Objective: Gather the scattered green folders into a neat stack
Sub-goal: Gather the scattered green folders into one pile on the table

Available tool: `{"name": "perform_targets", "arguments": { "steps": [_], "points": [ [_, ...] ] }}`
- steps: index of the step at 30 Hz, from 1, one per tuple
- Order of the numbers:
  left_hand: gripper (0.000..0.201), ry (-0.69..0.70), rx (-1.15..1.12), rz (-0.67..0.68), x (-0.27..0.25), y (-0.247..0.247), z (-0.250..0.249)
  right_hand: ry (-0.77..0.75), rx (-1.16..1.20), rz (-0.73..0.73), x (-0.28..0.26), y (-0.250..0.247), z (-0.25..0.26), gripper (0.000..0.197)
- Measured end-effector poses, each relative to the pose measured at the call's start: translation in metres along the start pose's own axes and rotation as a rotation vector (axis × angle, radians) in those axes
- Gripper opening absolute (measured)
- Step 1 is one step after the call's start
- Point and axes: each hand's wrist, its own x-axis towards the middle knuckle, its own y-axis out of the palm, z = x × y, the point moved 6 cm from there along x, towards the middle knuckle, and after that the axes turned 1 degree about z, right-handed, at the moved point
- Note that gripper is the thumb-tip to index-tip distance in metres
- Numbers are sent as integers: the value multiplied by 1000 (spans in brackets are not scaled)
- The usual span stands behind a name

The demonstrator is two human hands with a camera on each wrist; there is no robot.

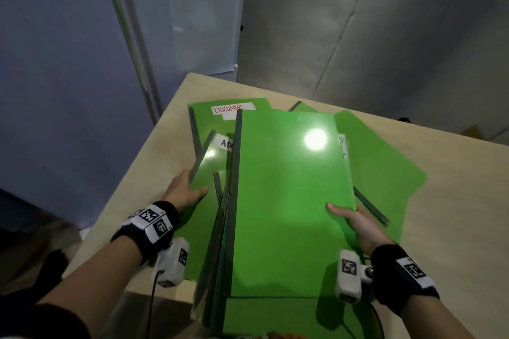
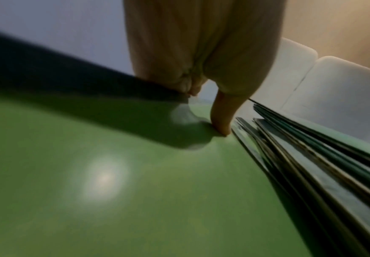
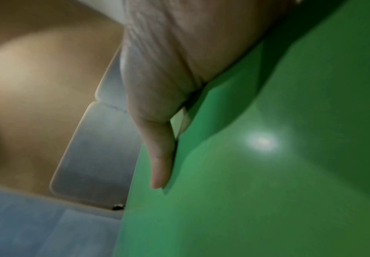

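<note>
From the head camera, a pale wooden table (image 1: 176,129) stands in a dim room against a bluish wall panel (image 1: 68,63) on the left and grey panels (image 1: 385,36) on the right. On it lies a loose heap of green folders (image 1: 385,168), fanned at different angles; at least five can be counted, though the overlap hides the exact number. One at the back bears a white label reading "DOCUMENT" (image 1: 230,109), another a label starting "AD" (image 1: 226,142). The top folder (image 1: 289,201), plain and glossy with a lamp glare, overhangs the near table edge. The left hand (image 1: 184,191) grips the edge of a lower folder (image 1: 205,173), thumb on its cover and fingers hidden beneath. The right hand (image 1: 358,226) pinches the right edge of the top folder, thumb on top. Each wrist carries one black band with coded markers and one white camera unit. The left wrist camera, blurred, shows the left hand (image 2: 201,60) with its thumb pressed on the green cover (image 2: 113,191), beside several dark folder edges (image 2: 311,156) fanned at right. The right wrist camera, also blurred, shows the right hand (image 3: 168,69) with its thumb lying on the green cover (image 3: 256,173); the other fingers are out of sight.
</note>
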Motion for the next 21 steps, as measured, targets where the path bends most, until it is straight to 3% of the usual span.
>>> {"name": "perform_targets", "arguments": {
  "steps": [3, 7, 10, 14, 19, 21],
  "points": [
    [55, -49, 149, -61, -4, -5, 3, -32, 40, -19, 7, 6, 12, 118],
    [50, -46, 26, 2, 0, -2, 0, -49, 72, -28, 15, 21, 27, 113],
    [81, -63, -158, 44, 4, 0, 0, -24, 87, -3, 15, 37, 24, 100],
    [86, -56, -326, 65, 1, 0, -7, 37, 25, 61, 17, 48, 13, 100],
    [144, -96, -240, 102, 2, 1, -6, -17, -106, 98, 15, 52, 26, 99],
    [144, -115, -191, 147, -1, 3, -8, -45, -186, 94, 18, 51, 33, 101]
  ]
}}
